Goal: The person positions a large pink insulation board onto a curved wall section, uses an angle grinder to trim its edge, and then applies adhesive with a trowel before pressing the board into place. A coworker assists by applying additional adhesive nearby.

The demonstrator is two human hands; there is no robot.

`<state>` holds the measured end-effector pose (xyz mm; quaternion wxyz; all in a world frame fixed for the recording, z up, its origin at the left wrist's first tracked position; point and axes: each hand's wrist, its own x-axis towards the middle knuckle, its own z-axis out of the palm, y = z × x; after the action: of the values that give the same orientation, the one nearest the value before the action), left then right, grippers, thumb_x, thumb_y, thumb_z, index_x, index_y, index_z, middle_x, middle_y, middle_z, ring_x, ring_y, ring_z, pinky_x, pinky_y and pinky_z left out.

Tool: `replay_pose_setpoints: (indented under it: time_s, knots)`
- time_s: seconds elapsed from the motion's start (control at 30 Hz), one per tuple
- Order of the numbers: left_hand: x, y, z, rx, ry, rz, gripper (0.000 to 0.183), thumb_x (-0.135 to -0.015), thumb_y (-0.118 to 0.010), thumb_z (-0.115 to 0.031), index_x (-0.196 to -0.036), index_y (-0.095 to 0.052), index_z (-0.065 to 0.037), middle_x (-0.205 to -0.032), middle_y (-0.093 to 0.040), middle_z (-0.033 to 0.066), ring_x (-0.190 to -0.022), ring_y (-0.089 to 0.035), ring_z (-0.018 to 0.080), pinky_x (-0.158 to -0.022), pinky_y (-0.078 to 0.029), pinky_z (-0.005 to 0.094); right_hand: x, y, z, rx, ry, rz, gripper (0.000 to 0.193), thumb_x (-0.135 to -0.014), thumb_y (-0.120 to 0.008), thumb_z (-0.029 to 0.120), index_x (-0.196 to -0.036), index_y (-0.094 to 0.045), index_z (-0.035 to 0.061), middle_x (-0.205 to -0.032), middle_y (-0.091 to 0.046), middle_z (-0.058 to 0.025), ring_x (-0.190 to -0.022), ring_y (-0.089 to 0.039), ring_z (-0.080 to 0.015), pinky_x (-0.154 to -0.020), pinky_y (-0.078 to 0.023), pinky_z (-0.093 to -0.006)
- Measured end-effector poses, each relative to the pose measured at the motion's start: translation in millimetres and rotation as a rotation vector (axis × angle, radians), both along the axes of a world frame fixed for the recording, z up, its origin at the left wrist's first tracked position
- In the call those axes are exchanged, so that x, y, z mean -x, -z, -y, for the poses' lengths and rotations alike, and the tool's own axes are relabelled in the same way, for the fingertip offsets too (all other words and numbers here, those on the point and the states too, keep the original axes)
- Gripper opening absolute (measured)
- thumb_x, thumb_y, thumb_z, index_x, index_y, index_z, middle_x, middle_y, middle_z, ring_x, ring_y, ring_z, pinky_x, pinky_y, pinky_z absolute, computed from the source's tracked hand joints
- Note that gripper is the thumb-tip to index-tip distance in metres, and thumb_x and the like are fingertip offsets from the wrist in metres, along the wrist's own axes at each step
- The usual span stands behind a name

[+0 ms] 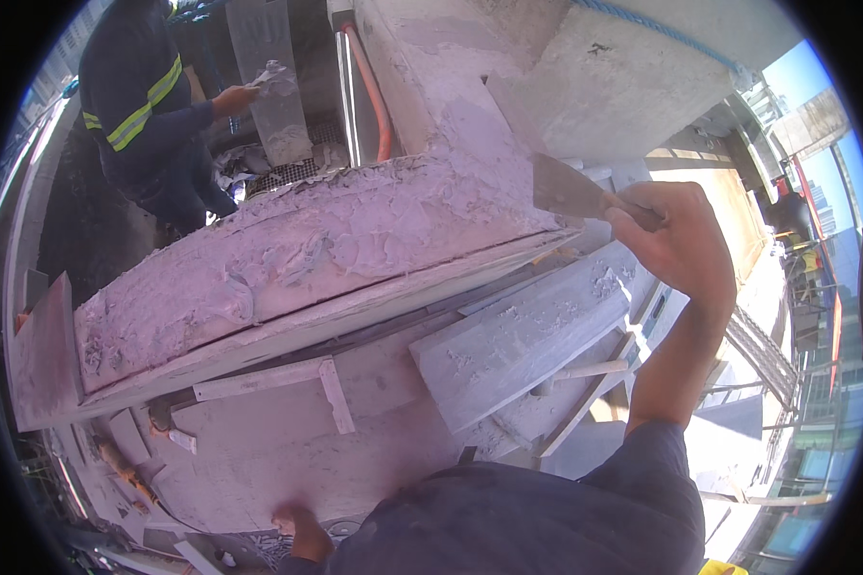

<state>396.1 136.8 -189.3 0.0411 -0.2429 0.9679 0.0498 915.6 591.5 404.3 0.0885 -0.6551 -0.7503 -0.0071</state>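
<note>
A putty knife (pixel 568 188) is gripped by its handle in my right hand (pixel 679 235), its broad blade against the end of the mortar-covered ledge beside the wall. Rough, pinkish-white mortar (pixel 355 235) lies over the ledge in ridges and lumps. Down at the lower edge, close to the front of the work board (pixel 307 450), is my left hand (pixel 302 529). Its fingers are partly hidden and blurred, and I cannot see anything in it. Between me and the ledge, a flat grey slab (pixel 527 335) lies at a slant with mortar crumbs on it.
A co-worker (pixel 149 105) in a dark striped jacket holds a mortar-smeared tool beyond the ledge. An L-shaped square (pixel 278 379) lies on the board; an orange-and-black power tool (pixel 125 471) is at the left. An upright panel (pixel 46 355) closes the ledge's left end. Scaffolding (pixel 815 316) stands right.
</note>
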Motion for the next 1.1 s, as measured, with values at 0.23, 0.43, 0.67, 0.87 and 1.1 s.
replay_pose_setpoints:
  time_s: [0.23, 0.43, 0.67, 0.87, 1.1]
  knots:
    - [2.5, -12.7, 11.3, 0.016, 0.088, 0.075, 0.044, -0.108, -0.053, -0.034, -0.134, -0.056, 0.001, -0.129, -0.064, 0.0257, -0.116, -0.073, 0.0449, -0.095, -0.063, 0.0546, -17.7, 19.9, 4.6, 0.062, 0.033, -0.039, 0.033, -0.088, -0.079, 0.028, -0.107, -0.084, 0.0015, -0.081, -0.075, -0.0170, -0.067, -0.067, -0.0246, -0.070, -0.054, -0.0384]
    - [44.0, 28.2, 60.0, -0.242, -0.129, -0.021, 0.048, -0.107, -0.056, -0.032, -0.141, -0.050, 0.001, -0.131, -0.061, 0.0253, -0.121, -0.071, 0.0446, -0.092, -0.065, 0.0529, 5.5, 40.8, 16.8, 0.160, -0.031, -0.697, 0.040, -0.104, -0.071, 0.030, -0.120, -0.078, -0.0060, -0.082, -0.072, -0.0046, -0.069, -0.064, -0.0150, -0.067, -0.052, -0.0318]
    - [-12.3, -38.4, 25.2, -0.134, 0.062, 0.119, 0.054, -0.109, -0.053, -0.035, -0.148, -0.046, 0.002, -0.133, -0.062, 0.0251, -0.124, -0.069, 0.0450, -0.095, -0.064, 0.0531, 103.4, 49.0, -1.3, 0.224, -0.349, -0.604, 0.042, -0.108, -0.068, 0.034, -0.127, -0.077, -0.0029, -0.091, -0.074, -0.0079, -0.082, -0.065, -0.0163, -0.078, -0.053, -0.0334]
    - [-6.3, -49.8, 17.0, -0.465, -0.210, 0.059, 0.056, -0.111, -0.046, -0.043, -0.145, -0.053, 0.001, -0.139, -0.063, 0.0286, -0.128, -0.067, 0.0464, -0.102, -0.060, 0.0576, 123.3, 50.8, -37.0, 0.283, -0.442, -0.537, 0.040, -0.108, -0.069, 0.032, -0.125, -0.078, -0.0038, -0.091, -0.075, -0.0107, -0.081, -0.065, -0.0188, -0.079, -0.052, -0.0359]
    - [-14.6, -59.5, 12.3, -0.436, -0.133, 0.039, 0.059, -0.111, -0.038, -0.047, -0.141, -0.057, 0.000, -0.140, -0.067, 0.0302, -0.128, -0.067, 0.0478, -0.106, -0.054, 0.0613, 150.5, 39.5, -26.8, 0.313, -0.437, -0.468, 0.042, -0.106, -0.070, 0.035, -0.116, -0.080, -0.0044, -0.084, -0.072, -0.0088, -0.081, -0.064, -0.0176, -0.077, -0.051, -0.0361]
